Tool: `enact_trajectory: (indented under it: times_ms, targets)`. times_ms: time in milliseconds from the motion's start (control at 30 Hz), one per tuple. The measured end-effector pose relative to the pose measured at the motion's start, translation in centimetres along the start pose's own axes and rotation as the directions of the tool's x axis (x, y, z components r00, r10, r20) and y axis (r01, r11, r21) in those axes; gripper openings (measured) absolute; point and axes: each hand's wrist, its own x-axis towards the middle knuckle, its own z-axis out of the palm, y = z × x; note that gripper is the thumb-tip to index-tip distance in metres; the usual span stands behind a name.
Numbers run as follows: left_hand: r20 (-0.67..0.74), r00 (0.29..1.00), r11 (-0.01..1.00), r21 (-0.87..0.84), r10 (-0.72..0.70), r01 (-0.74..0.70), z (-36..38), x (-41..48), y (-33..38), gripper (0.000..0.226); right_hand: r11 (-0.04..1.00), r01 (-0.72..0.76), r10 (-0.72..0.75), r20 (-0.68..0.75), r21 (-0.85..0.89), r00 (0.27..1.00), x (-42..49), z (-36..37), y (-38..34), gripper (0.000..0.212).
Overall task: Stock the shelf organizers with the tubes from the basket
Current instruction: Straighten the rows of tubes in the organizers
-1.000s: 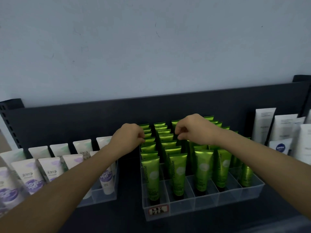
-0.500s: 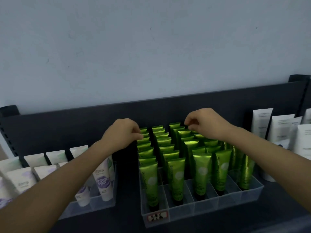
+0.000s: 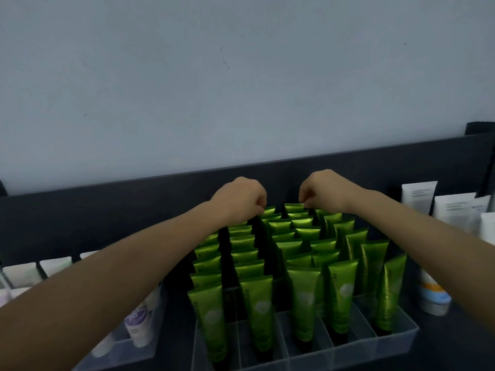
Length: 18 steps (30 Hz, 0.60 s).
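Glossy metallic green tubes (image 3: 302, 298) are standing cap-down in a clear plastic organizer (image 3: 396, 341), their flat crimped ends pointing up and catching the light. Thin transparent dividers are splitting the organizer into narrow lanes running front to back, and the tubes are filling these lanes in close rows from the front wall to the rear. Each front tube is showing a pale round mark and lettering along its side, too blurred to read.

The left hand (image 3: 241, 199) is curling tight, knuckles up, thumb and fingertips meeting on the crimped edge of a rear tube in a middle lane. The right hand (image 3: 325, 194) is doing likewise, its bunched fingertips pinching the top of the rearmost tube one lane over. Both hands are hanging close together over the back of the organizer, just apart from each other.

Both bare forearms are reaching in from the lower corners, converging toward the rear rows, wrists bending downward.

Matte white tubes (image 3: 55, 266) are standing in a second clear organizer (image 3: 126, 352) to the left, and taller white tubes (image 3: 417, 196) are lining up on the right, against the dark matte back panel (image 3: 107, 210) below a pale smooth wall (image 3: 241, 89)
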Motion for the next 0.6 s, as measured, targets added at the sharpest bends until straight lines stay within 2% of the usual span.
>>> enact_trajectory:
  times_ms: [267,467,600]
  targets:
    - [0.114,0.992,0.998,0.035,0.05,-0.054,2.3,2.5,2.2,0.015,0.996,0.086,-0.083,0.11,-0.022,0.99,0.7,1.0,0.8,0.008]
    - [0.099,0.995,1.0,0.006,0.002,-0.003,2.9,3.0,2.6,0.003,0.995,0.101,-0.097,0.15,-0.018,0.984,0.7,2.5,1.4,0.012]
    - [0.106,0.994,1.0,0.026,-0.018,0.016,3.0,3.0,2.3,0.011,0.994,0.107,-0.104,0.146,-0.012,0.984,0.8,2.4,1.7,0.013]
